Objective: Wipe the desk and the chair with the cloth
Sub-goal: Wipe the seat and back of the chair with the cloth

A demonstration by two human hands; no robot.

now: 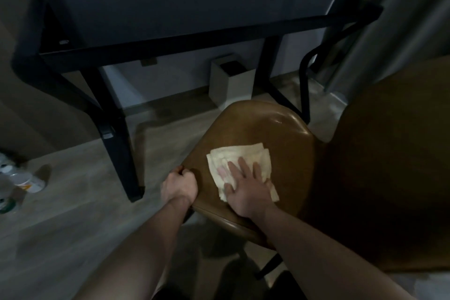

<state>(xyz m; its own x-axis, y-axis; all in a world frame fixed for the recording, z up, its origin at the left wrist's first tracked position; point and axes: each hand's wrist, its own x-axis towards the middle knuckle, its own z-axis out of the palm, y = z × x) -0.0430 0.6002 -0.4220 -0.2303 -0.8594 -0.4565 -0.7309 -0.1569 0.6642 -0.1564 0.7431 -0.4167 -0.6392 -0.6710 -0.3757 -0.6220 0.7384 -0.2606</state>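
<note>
Brown chair seat [280,134] w/ folded cloth [243,156], wood floor [73,214]

The room is lying dim and grainy; a glare spot is shining on the chair [280,120], and wide-angle bending is warping the desk [170,7] edges.

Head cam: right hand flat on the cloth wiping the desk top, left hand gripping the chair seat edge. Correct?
Not quite. The head view shows the right hand pressing the cloth flat on the brown chair seat, not the desk top, which stands beyond the chair. The rest holds: the left hand grips the seat's edge.
</note>
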